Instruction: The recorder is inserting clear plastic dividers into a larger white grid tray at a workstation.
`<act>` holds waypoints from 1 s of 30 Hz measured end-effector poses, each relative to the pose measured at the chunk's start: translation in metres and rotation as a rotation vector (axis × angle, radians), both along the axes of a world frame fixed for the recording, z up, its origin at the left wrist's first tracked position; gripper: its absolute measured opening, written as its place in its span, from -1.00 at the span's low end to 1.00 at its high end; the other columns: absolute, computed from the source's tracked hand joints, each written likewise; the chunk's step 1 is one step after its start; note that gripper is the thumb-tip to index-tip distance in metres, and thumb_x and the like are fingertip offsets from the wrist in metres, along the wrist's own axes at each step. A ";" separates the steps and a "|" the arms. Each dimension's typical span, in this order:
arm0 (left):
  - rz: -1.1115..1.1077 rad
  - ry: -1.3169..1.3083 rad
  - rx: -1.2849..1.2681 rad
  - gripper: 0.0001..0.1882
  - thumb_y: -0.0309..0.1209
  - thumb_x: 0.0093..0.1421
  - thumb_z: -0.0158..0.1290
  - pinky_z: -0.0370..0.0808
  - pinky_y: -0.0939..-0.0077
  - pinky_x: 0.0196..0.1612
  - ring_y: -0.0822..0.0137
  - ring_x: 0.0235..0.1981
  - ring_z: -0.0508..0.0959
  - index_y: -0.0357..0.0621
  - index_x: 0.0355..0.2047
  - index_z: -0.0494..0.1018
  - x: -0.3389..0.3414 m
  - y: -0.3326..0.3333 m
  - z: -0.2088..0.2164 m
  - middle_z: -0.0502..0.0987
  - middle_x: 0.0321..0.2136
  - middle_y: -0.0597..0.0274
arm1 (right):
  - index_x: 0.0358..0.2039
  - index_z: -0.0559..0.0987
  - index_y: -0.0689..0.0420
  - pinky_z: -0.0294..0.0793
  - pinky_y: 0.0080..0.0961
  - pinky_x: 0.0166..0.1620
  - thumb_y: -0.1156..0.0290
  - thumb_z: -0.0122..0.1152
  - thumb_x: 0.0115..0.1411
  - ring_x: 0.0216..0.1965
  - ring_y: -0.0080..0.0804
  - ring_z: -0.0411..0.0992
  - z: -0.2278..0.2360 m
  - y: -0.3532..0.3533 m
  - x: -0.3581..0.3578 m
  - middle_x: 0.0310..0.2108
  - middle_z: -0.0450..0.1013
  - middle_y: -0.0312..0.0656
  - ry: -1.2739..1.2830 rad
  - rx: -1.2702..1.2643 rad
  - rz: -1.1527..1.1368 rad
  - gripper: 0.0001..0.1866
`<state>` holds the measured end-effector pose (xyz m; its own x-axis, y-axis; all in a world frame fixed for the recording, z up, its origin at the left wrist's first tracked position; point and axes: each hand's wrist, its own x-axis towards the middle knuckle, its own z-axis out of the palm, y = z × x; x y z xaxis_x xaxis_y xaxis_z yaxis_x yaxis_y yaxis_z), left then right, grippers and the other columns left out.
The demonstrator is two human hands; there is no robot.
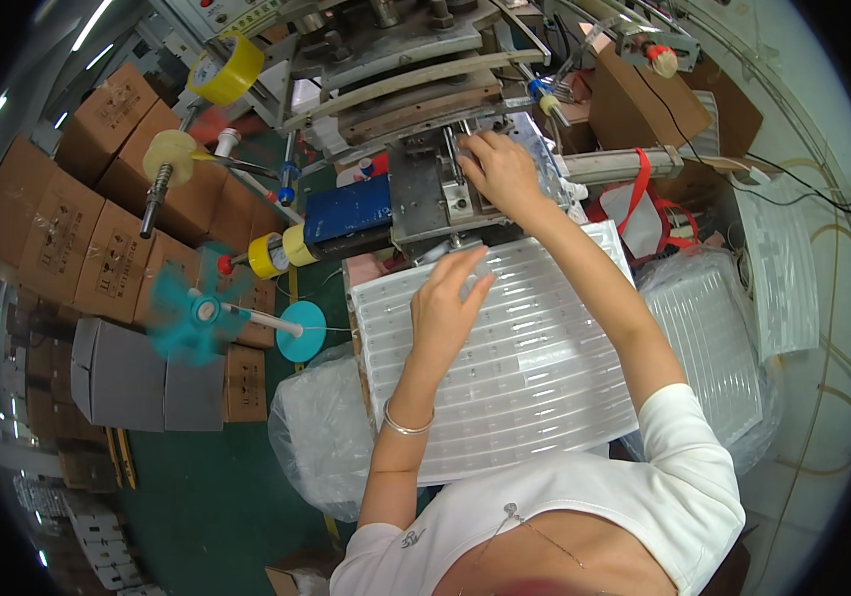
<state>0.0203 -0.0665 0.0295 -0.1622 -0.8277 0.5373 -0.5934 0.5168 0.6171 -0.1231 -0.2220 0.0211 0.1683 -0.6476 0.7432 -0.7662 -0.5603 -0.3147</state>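
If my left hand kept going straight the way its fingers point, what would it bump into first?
Your left hand would most likely meet the metal machine bed at its front edge, just beyond the fingers; depth is unclear, so it might pass above.

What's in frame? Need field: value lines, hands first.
left hand: thumb and fingers apart, over the tray near its machine-side edge; nothing visibly held
right hand: fingers at the metal fixture; grip unclear
tray: white, ribbed, between the person and the machine
blue block: left of the fixture
fan: teal, blades blurred, left of the tray
boxes: cardboard, stacked at left
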 end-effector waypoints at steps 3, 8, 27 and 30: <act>-0.125 -0.112 0.143 -0.58 -0.36 0.03 0.19 0.47 0.37 -0.33 0.14 -0.43 0.55 -0.09 -0.06 0.46 -0.007 0.021 -0.011 0.54 -0.32 0.15 | -0.06 0.44 0.04 0.42 -0.23 -0.12 0.23 0.20 0.06 -0.13 -0.07 0.40 -0.006 0.006 -0.005 -0.11 0.39 -0.03 -0.096 -0.035 -0.012 -0.59; -0.290 -0.280 0.176 -0.78 -0.43 0.03 0.15 0.39 0.38 -0.47 0.20 -0.55 0.51 -0.15 -0.29 0.44 -0.035 0.059 -0.042 0.49 -0.48 0.17 | -0.09 0.46 0.13 0.44 -0.35 -0.17 0.27 0.18 0.11 -0.22 -0.13 0.46 0.015 0.063 -0.060 -0.20 0.45 -0.11 -0.190 0.274 0.096 -0.63; -0.409 -0.417 0.008 -0.87 -0.55 -0.07 -0.01 0.32 0.33 -0.32 0.20 -0.41 0.42 -0.15 -0.44 0.34 -0.081 0.062 -0.085 0.35 -0.46 0.16 | -0.38 0.40 0.16 0.44 -0.41 -0.25 0.53 0.21 -0.13 -0.34 -0.18 0.42 -0.012 0.173 -0.128 -0.39 0.38 -0.16 0.097 0.768 0.349 -0.75; -0.424 -0.482 -0.065 -0.80 -0.52 -0.08 0.06 0.29 0.34 -0.23 0.20 -0.37 0.42 -0.15 -0.37 0.37 -0.078 0.054 -0.101 0.37 -0.45 0.18 | -0.39 0.33 0.20 0.41 -0.49 -0.20 0.56 0.14 -0.13 -0.34 -0.38 0.37 -0.008 0.153 -0.124 -0.41 0.33 -0.20 -0.140 0.807 0.379 -0.75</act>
